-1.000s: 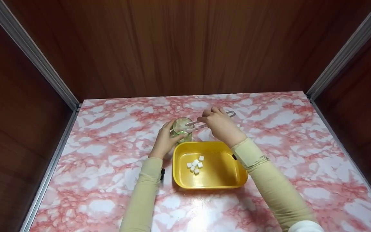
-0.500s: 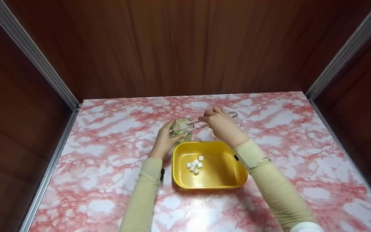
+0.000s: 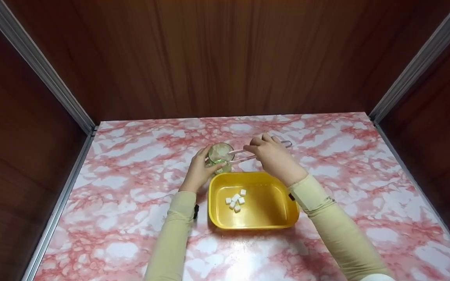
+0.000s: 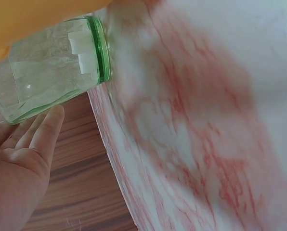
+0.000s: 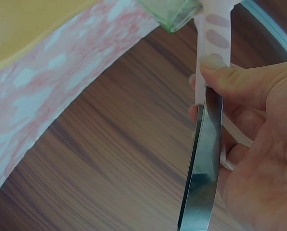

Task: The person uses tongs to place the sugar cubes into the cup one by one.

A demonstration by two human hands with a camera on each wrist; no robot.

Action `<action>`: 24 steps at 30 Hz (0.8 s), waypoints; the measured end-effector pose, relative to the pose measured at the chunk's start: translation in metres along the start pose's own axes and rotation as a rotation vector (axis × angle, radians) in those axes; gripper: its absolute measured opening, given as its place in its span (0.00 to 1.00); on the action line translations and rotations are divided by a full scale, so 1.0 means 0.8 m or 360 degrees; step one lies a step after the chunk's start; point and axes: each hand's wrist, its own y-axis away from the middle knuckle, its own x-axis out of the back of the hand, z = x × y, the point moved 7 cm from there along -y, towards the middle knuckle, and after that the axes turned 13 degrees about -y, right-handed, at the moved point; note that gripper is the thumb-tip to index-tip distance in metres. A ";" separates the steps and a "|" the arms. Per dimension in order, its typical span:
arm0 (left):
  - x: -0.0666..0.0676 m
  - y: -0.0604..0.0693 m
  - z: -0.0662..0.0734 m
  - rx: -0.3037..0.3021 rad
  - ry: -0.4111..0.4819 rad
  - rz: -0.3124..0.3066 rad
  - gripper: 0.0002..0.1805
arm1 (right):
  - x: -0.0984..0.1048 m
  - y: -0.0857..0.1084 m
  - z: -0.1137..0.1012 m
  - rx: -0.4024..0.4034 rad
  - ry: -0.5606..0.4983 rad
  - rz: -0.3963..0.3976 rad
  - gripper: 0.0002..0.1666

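Note:
My left hand [image 3: 199, 171] holds a clear green-tinted glass [image 3: 221, 154], fingers on the far side and thumb on the near side. In the left wrist view, white cubes [image 4: 88, 60] lie at the bottom of the glass [image 4: 42, 72]. My right hand [image 3: 275, 160] pinches tongs [image 5: 206, 144] with a metal body and pale pink arms. The arms stand apart, their tips at the right side of the glass rim, with no cube visible between them. Several white cubes [image 3: 236, 197] lie in the left part of a yellow container [image 3: 275, 225].
The yellow container stands just in front of the glass, below both hands. Everything rests on a red-and-white marbled table [image 3: 131, 218]. Dark wood-grain panels [image 3: 225, 58] enclose the back and sides, with metal posts at the corners.
My right hand has drawn a little to the right and nearer, pulling the tong tips from over the glass to its right rim. The left hand and glass stay in place.

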 end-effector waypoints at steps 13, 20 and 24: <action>0.000 0.001 -0.001 -0.0003 0.0011 -0.0005 0.43 | -0.002 0.025 -0.006 0.0075 0.0032 0.0031 0.24; -0.001 0.002 -0.003 0.0033 -0.0054 -0.0026 0.44 | -0.006 0.040 -0.008 0.0109 0.0037 0.0039 0.24; -0.002 0.001 -0.003 0.0031 -0.0053 -0.0022 0.44 | -0.008 0.046 -0.009 0.0132 0.0054 0.0041 0.23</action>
